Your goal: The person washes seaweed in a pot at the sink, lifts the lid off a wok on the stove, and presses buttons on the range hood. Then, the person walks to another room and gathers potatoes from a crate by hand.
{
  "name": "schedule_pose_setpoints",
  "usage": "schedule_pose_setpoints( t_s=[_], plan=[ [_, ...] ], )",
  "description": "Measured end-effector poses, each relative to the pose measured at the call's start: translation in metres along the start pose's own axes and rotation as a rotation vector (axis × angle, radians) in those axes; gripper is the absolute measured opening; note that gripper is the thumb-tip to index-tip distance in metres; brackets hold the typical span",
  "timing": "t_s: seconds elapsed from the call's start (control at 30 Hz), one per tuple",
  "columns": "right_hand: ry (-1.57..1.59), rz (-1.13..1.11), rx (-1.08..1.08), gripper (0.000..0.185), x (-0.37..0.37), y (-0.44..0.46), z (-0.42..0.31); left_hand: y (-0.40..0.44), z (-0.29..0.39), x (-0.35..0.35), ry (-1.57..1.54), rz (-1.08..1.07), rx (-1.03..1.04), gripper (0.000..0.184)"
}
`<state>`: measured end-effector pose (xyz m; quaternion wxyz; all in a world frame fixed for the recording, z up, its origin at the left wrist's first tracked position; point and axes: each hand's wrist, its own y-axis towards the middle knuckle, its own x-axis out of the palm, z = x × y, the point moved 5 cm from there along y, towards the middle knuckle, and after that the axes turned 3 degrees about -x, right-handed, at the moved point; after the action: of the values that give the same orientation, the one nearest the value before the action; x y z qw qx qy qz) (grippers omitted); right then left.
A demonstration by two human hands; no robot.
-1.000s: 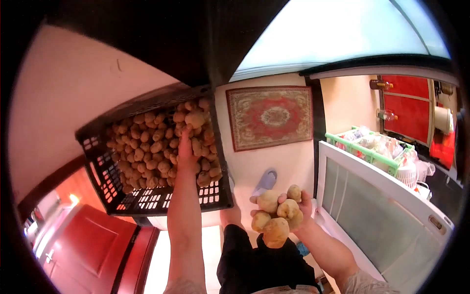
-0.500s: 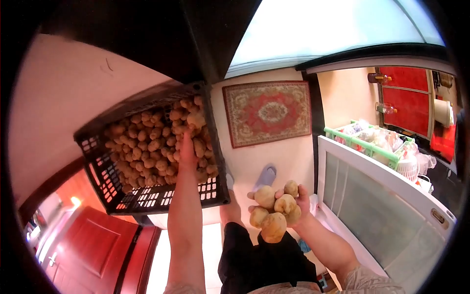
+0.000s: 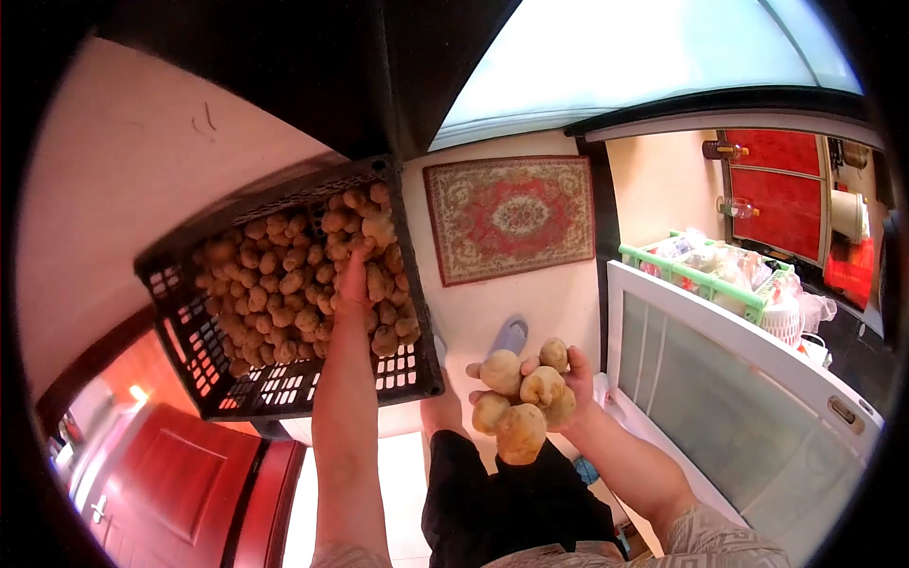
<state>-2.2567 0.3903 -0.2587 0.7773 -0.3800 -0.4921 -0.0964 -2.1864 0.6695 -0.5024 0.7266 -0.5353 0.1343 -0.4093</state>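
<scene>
A black plastic crate [image 3: 295,402] full of small brown potatoes [image 3: 275,293] stands at the left. My left hand [image 3: 354,277] reaches in among them near the crate's right side; its fingertips are at a larger, paler potato [image 3: 378,228], and most of its fingers are hidden. Over my lap my right hand [image 3: 579,381] is palm up, fingers curled around several potatoes [image 3: 521,434] piled on it.
Beyond the crate a patterned red rug [image 3: 519,217] lies on the floor. A slipper [image 3: 511,335] is near my right hand. A white-framed glass door [image 3: 696,379] stands at the right, with a green basket [image 3: 705,279] of bags behind it. A red door [image 3: 175,483] is at lower left.
The view has shifted slightly. My left hand has moved a little within the crate, staying among the potatoes near the pale one. My right hand still holds its pile.
</scene>
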Motion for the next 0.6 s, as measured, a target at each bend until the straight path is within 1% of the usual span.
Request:
schedule_pose_setpoints(
  t_s=[0.07,0.17,0.2,0.27,0.4,0.47,0.6],
  plan=[
    [-0.001,0.017,0.004,0.073,0.004,0.003,0.001,0.010,-0.003,-0.001,-0.056,-0.084,0.062,0.065],
    [-0.019,0.042,-0.001,0.074,0.001,0.004,0.003,0.006,-0.006,-0.011,-0.156,-0.104,0.026,0.068],
    [-0.025,0.047,-0.002,0.074,0.001,0.004,0.004,0.004,-0.006,-0.010,-0.158,-0.105,0.025,0.068],
    [-0.027,0.034,0.003,0.074,0.004,0.006,0.008,0.000,-0.005,-0.010,-0.152,-0.018,-0.008,0.063],
    [-0.047,0.000,-0.005,0.074,0.009,0.007,0.008,-0.018,-0.011,-0.008,-0.208,-0.040,0.014,0.060],
    [-0.010,-0.010,-0.004,0.074,0.004,0.004,0.008,-0.026,-0.015,-0.009,-0.237,-0.069,0.096,0.060],
    [0.007,-0.026,-0.013,0.075,0.001,-0.003,0.006,-0.037,-0.020,-0.020,-0.285,-0.076,0.105,0.057]
  ],
)
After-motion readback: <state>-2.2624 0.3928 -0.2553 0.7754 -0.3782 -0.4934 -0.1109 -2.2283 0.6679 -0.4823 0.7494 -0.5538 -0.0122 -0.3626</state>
